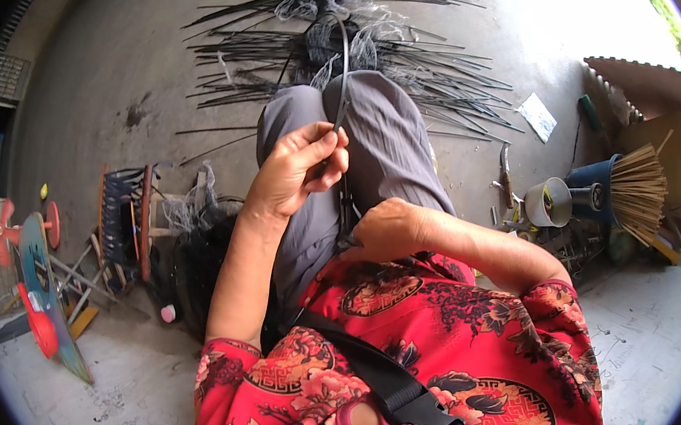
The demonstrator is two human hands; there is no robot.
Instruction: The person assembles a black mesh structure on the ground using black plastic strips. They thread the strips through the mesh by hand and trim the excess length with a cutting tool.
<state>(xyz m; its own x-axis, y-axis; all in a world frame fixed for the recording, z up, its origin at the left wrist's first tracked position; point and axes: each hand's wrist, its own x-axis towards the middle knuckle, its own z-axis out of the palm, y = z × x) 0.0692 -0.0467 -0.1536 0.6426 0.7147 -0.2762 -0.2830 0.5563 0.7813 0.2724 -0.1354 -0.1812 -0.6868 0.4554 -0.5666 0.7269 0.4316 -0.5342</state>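
Observation:
Above my knees, my left hand [302, 165] pinches a long, thin dark strip [345, 56] between thumb and fingers. The strip curves up past my right knee toward the floor bundles, and it also runs down from the pinch between my thighs. My right hand [388, 229] lies low in my lap by the strip's lower part. Its fingers curl inward and are mostly hidden, so what they grip cannot be made out. Beyond my knees, bundles of dark thin sticks [248, 46] with tangled black and whitish netting [331, 43] lie on the floor.
On the right stand a blue bucket [594, 177] of thin bamboo sticks [639, 185] and a pale container [548, 203]. A sickle-like tool [506, 178] and a white packet [537, 117] lie nearby. To the left are a folded chair frame [143, 225] and a board with red parts [37, 269].

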